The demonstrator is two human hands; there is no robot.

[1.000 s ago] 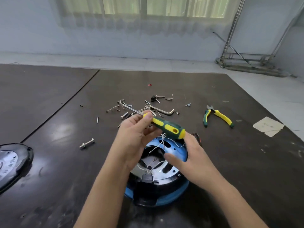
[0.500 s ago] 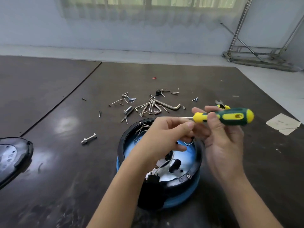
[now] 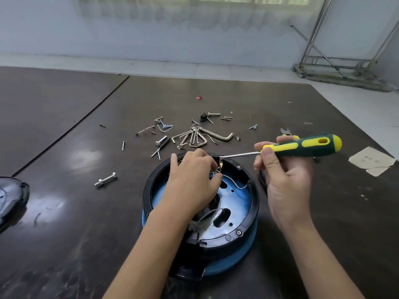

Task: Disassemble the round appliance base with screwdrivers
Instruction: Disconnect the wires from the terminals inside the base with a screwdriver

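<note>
The round appliance base (image 3: 244, 240), blue with a black rim, lies open side up on the dark table in front of me. My left hand (image 3: 192, 186) reaches inside it and pinches thin wires with a small brass terminal (image 3: 220, 165) near the far rim. My right hand (image 3: 285, 180) grips a green and yellow screwdriver (image 3: 302, 145) by the handle, held nearly level. Its thin shaft points left, with the tip at the far rim just above the terminal.
Loose screws, bolts and a bunch of hex keys (image 3: 194, 137) lie scattered behind the base. A bolt (image 3: 105, 179) lies to the left. A black cover (image 3: 10, 197) sits at the left edge. Pliers (image 3: 286, 132) and a paper scrap (image 3: 372, 160) lie to the right.
The screwdriver passed from my left hand to my right hand. The shaft tip came down to the base's far rim. My left hand moved deeper into the base onto the wires.
</note>
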